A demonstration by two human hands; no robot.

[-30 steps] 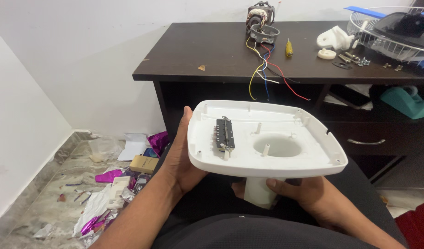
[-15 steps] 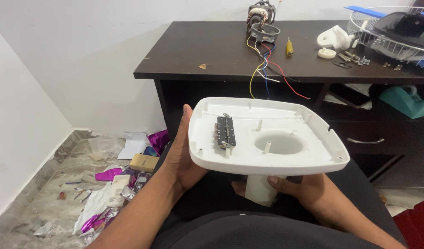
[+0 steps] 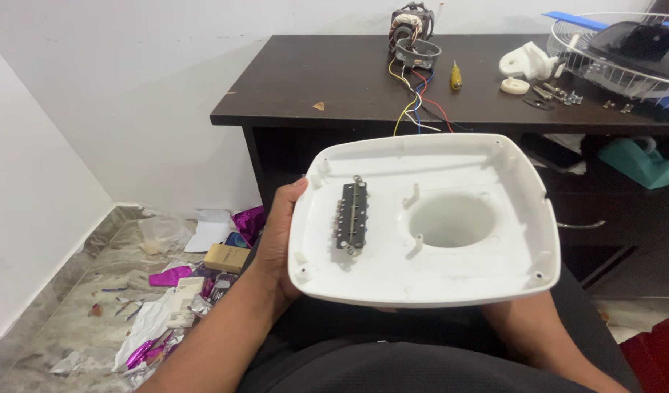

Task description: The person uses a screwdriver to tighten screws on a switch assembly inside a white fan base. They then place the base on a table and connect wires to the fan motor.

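base point(image 3: 451, 284) sits upturned over our lap, left hand point(image 3: 276, 244) gripping its 9 o'clock edge; right hand is hidden beneath, grip unclear. switch strip point(image 3: 351, 216) remains screwed inside. motor point(image 3: 413, 36) and grille point(image 3: 625, 51) lie apart on the desk point(image 3: 312, 80) at 12 o'clock

I see a dark tabletop point(image 3: 334, 87) carrying a wired motor point(image 3: 413, 40), a yellow screwdriver point(image 3: 456, 76) and a wire guard point(image 3: 625, 58); wrappers point(image 3: 167, 291) litter the floor point(image 3: 58, 320).
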